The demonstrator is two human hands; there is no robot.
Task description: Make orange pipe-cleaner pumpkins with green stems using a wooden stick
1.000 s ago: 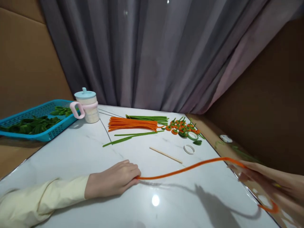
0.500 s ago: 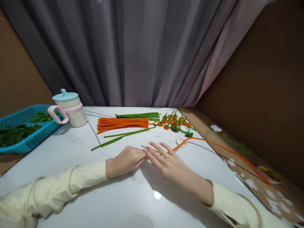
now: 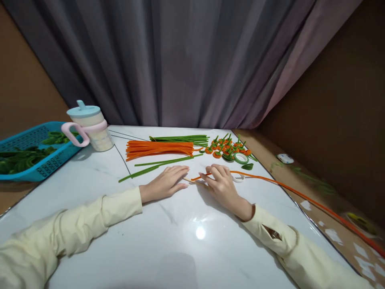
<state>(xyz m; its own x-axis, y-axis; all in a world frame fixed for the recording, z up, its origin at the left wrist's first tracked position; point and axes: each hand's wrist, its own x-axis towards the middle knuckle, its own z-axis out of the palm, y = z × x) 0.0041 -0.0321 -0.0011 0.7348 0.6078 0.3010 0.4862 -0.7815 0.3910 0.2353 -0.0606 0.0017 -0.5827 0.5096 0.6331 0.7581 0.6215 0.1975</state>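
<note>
Over the white table, my right hand (image 3: 221, 185) pinches a long orange pipe cleaner (image 3: 258, 176). The pipe cleaner's short end pokes out leftward past the fingertips, while the long part trails right over the table edge. Below that end is a thin pale stick (image 3: 187, 179), partly hidden by my right hand. My left hand (image 3: 166, 184) rests palm down beside the stick's left end, its fingers stretched out and the thumb apart. A white ring (image 3: 239, 179), perhaps a tape roll, lies just behind the right hand.
Behind my hands lie a bundle of orange pipe cleaners (image 3: 159, 149), green ones (image 3: 180, 139), several small orange-and-green pumpkin shapes (image 3: 217, 154) and a green tape roll (image 3: 241, 158). Leftward stand a lidded cup (image 3: 102, 138) and a blue basket (image 3: 49, 165) with green pieces.
My hands have moved apart. The left has loosened its closed fingers and spread them; the right has gone from spread fingers to a pinch on the orange pipe cleaner. The view has shifted slightly.
</note>
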